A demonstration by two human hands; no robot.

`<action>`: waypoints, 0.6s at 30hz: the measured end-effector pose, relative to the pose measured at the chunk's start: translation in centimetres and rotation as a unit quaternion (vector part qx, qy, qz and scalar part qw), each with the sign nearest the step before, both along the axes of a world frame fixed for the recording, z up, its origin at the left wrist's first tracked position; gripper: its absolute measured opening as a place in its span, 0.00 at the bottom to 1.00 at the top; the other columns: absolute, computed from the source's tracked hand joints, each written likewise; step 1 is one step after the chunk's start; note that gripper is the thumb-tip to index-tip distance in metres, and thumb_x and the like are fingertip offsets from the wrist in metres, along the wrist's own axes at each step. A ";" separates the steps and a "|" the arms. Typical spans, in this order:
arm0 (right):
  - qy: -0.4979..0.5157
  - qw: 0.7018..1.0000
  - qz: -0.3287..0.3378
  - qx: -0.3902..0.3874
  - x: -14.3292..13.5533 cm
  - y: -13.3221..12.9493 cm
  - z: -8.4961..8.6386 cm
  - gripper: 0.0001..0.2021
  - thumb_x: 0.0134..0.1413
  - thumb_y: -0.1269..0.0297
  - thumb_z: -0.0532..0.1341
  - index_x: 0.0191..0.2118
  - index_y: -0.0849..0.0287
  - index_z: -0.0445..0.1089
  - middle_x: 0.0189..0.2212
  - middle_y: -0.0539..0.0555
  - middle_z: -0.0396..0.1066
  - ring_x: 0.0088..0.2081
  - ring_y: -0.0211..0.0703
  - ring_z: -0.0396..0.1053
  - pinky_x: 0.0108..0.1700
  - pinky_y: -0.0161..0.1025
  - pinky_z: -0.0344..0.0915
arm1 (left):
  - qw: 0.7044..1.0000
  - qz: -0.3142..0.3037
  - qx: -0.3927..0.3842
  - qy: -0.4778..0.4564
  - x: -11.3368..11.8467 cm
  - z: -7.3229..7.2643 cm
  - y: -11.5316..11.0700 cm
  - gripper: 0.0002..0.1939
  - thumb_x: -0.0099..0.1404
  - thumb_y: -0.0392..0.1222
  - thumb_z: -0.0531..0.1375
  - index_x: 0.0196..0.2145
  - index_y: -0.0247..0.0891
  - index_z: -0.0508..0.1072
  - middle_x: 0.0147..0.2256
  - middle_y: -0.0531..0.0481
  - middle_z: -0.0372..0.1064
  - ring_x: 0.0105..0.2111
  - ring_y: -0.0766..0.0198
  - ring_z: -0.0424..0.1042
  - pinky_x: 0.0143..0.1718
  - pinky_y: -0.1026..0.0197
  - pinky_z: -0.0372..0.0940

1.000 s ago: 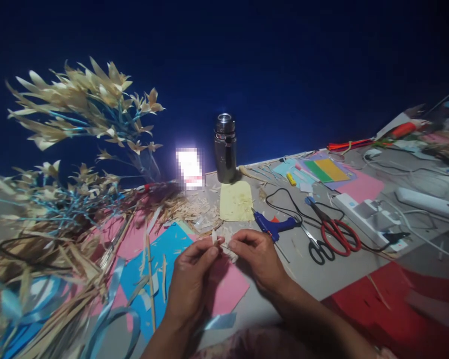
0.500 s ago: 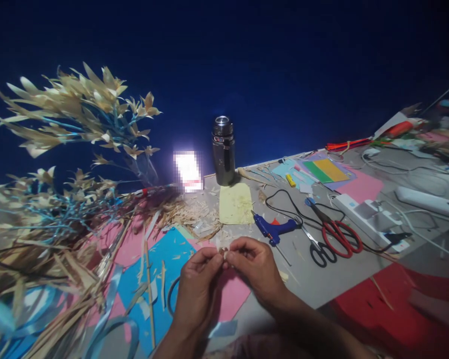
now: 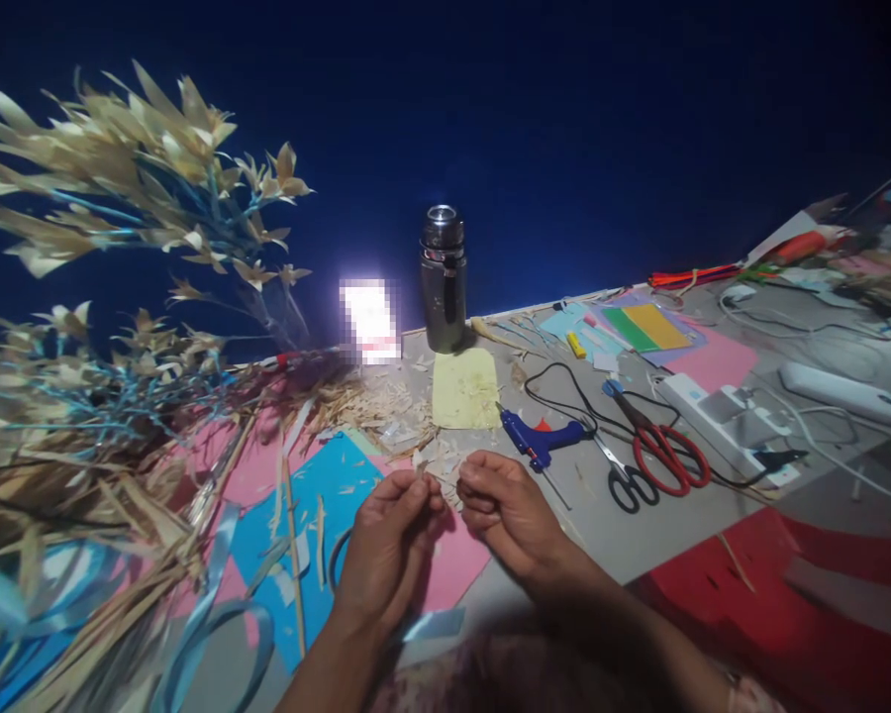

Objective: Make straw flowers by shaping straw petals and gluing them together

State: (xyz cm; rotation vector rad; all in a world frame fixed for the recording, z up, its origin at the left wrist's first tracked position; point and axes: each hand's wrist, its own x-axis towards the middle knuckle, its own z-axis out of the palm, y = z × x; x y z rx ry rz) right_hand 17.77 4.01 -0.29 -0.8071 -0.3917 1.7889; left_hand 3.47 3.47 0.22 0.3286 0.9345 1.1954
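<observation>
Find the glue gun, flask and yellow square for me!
Glue gun (image 3: 541, 440): head view, on its blue body.
Flask (image 3: 443, 297): head view, on its dark side.
Yellow square (image 3: 459, 387): head view, on its flat middle.

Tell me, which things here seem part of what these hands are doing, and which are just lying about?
Seemingly in the job:
small pale piece, pinched in the left hand
whatever the right hand pinches, too small to tell
perhaps the glue gun, near that hand but not held

Probably just lying about:
metal flask
power strip
red-handled scissors
black-handled scissors
</observation>
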 end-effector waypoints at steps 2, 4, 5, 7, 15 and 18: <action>0.003 1.000 -0.003 -0.007 -0.1 -0.1 -0.1 0.22 0.36 0.61 0.80 0.24 0.61 0.66 0.17 0.40 0.56 0.19 0.24 0.45 0.21 0.26 0.41 | 1.000 0.003 -0.009 -0.005 0.0 -0.2 -0.1 0.17 0.44 0.40 0.81 0.28 0.34 0.81 0.29 0.50 0.79 0.27 0.67 0.76 0.32 0.65 0.74; 0.006 1.000 -0.005 -0.015 -0.4 -0.1 -0.1 0.22 0.35 0.60 0.81 0.24 0.61 0.66 0.16 0.41 0.56 0.18 0.24 0.46 0.21 0.26 0.41 | 1.000 0.002 -0.008 -0.012 0.0 -0.4 -0.2 0.17 0.44 0.40 0.81 0.29 0.34 0.81 0.30 0.48 0.80 0.28 0.66 0.77 0.34 0.64 0.75; 0.008 1.000 -0.004 -0.020 -0.5 -0.2 -0.2 0.23 0.34 0.60 0.81 0.24 0.61 0.66 0.17 0.41 0.58 0.18 0.24 0.47 0.21 0.26 0.41 | 1.000 0.000 -0.004 -0.015 0.0 -0.5 -0.3 0.17 0.44 0.40 0.81 0.29 0.34 0.81 0.30 0.48 0.80 0.29 0.66 0.77 0.35 0.64 0.75; 0.010 1.000 0.003 -0.029 -0.7 -0.3 -0.3 0.23 0.32 0.59 0.82 0.25 0.62 0.68 0.18 0.44 0.63 0.19 0.25 0.50 0.20 0.25 0.40 | 1.000 -0.006 0.005 -0.019 0.1 -0.4 -0.4 0.16 0.45 0.39 0.80 0.29 0.34 0.81 0.29 0.48 0.80 0.30 0.64 0.78 0.36 0.63 0.75; 0.000 1.000 0.002 -0.031 -1.2 -0.6 -0.7 0.22 0.34 0.59 0.82 0.26 0.64 0.71 0.21 0.51 0.71 0.20 0.25 0.54 0.21 0.25 0.42 | 1.000 -0.016 0.003 -0.014 -0.2 -0.2 -0.6 0.16 0.43 0.40 0.81 0.25 0.35 0.80 0.27 0.47 0.81 0.29 0.63 0.79 0.36 0.61 0.76; 0.000 1.000 -0.003 -0.029 -1.3 -0.6 -1.0 0.22 0.34 0.59 0.81 0.26 0.63 0.69 0.20 0.48 0.68 0.19 0.24 0.51 0.20 0.25 0.42 | 1.000 -0.023 0.003 -0.017 -0.4 -0.3 -0.7 0.15 0.44 0.40 0.81 0.24 0.34 0.80 0.28 0.46 0.81 0.30 0.62 0.79 0.36 0.59 0.77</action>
